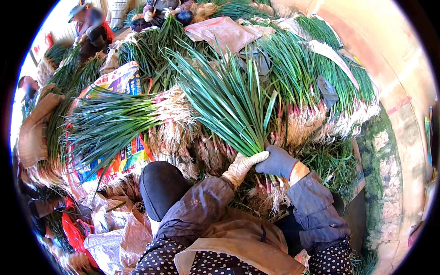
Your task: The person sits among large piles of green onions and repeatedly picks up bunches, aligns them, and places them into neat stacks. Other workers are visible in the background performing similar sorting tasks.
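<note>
Both of my hands are gloved and meet around the lower stalks of a bunch of green onions (237, 113). My left hand (242, 165), in a pale glove, closes on the stalks from the left. My right hand (277, 161), in a grey-blue glove, grips them from the right. The leaves fan up and to the left, while pinkish bulbs and stringy roots (271, 194) hang below my hands. Left of this bunch, a pile of green onions (137, 117) lies on a colourful printed woven sack (127, 77), its roots pointing right.
Rows of green onions (292, 75) lie ahead and right, near a wall (388, 154). Loose green leaves (330, 161) are heaped at my right. A crumpled woven plastic sack (117, 237) and red plastic ties (74, 230) lie lower left. Co-workers (91, 27) sit among onions at the top.
</note>
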Demonstrator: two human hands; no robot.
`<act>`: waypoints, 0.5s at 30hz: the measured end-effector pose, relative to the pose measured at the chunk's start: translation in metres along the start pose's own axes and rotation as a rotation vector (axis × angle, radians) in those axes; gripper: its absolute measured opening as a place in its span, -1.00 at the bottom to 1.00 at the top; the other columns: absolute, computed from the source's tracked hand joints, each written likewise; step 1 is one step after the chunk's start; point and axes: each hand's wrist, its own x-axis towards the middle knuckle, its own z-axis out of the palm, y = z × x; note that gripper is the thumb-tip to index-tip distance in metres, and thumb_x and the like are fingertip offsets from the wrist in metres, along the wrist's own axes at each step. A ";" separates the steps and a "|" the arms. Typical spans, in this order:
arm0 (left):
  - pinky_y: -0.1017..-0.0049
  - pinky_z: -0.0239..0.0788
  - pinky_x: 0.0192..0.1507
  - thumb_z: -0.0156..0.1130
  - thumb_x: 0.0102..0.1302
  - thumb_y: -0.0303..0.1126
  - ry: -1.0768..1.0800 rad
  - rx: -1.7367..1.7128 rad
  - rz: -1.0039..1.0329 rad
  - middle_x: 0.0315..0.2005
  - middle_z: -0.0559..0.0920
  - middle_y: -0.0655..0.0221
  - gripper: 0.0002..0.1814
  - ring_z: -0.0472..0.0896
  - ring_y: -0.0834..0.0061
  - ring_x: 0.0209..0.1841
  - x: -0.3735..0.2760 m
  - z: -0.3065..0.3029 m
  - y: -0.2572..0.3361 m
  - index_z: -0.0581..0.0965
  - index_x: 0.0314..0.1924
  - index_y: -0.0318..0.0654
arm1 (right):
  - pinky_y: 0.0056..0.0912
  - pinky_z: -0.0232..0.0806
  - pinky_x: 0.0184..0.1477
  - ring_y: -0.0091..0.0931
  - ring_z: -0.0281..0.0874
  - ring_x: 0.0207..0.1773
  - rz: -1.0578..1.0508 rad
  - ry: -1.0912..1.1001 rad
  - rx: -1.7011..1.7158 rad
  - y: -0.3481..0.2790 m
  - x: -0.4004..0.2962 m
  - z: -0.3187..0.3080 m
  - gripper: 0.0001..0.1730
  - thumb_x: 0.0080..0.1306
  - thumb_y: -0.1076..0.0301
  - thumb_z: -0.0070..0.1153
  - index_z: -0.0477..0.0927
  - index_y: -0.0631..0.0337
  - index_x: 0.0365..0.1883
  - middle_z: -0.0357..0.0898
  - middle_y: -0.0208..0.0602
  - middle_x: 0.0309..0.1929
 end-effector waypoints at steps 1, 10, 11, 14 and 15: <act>0.34 0.34 0.21 0.53 0.12 -0.18 0.013 -0.023 0.042 0.10 0.57 0.28 -0.24 0.51 0.38 0.13 0.001 0.003 0.005 0.43 0.27 -0.28 | -0.27 0.52 -0.06 -0.18 0.70 -0.15 -0.019 0.070 -0.023 -0.017 -0.008 -0.005 -0.50 0.01 0.12 0.32 0.63 0.26 -0.14 0.71 -0.03 -0.22; 0.35 0.47 0.08 0.42 0.08 -0.43 0.107 -0.213 0.137 -0.18 0.71 0.32 -0.59 0.65 0.43 -0.12 -0.008 0.031 0.044 0.61 -0.01 -0.31 | -0.05 0.46 -0.31 -0.13 0.68 -0.34 -0.186 0.144 -0.804 -0.076 -0.066 -0.034 -0.22 0.25 -0.30 0.13 0.54 0.42 -0.12 0.65 -0.02 -0.43; 0.34 0.48 0.07 0.41 0.09 -0.44 0.109 -0.221 0.145 -0.22 0.72 0.31 -0.63 0.66 0.42 -0.14 -0.006 0.026 0.040 0.64 -0.06 -0.32 | -0.13 0.46 -0.36 -0.21 0.67 -0.39 -0.219 0.176 -0.809 -0.091 -0.074 -0.049 -0.31 0.26 -0.22 0.19 0.57 0.36 -0.13 0.65 -0.13 -0.45; 0.38 0.53 -0.02 0.39 0.10 -0.44 0.005 -0.253 0.194 -0.22 0.69 0.32 -0.65 0.67 0.43 -0.15 -0.004 0.033 0.033 0.60 -0.08 -0.34 | -0.28 0.45 -0.42 -0.42 0.62 -0.46 -0.456 0.498 -0.400 -0.093 -0.079 -0.080 -0.51 0.23 0.11 0.34 0.63 0.14 0.07 0.62 -0.29 -0.49; 0.39 0.54 -0.03 0.39 0.10 -0.45 -0.036 -0.227 0.186 -0.20 0.68 0.33 -0.62 0.67 0.43 -0.15 -0.009 0.045 0.042 0.57 -0.06 -0.35 | -0.31 0.45 -0.39 -0.45 0.62 -0.45 -0.533 0.593 -0.317 -0.093 -0.074 -0.085 -0.48 0.22 0.20 0.33 0.60 0.08 0.17 0.63 -0.27 -0.48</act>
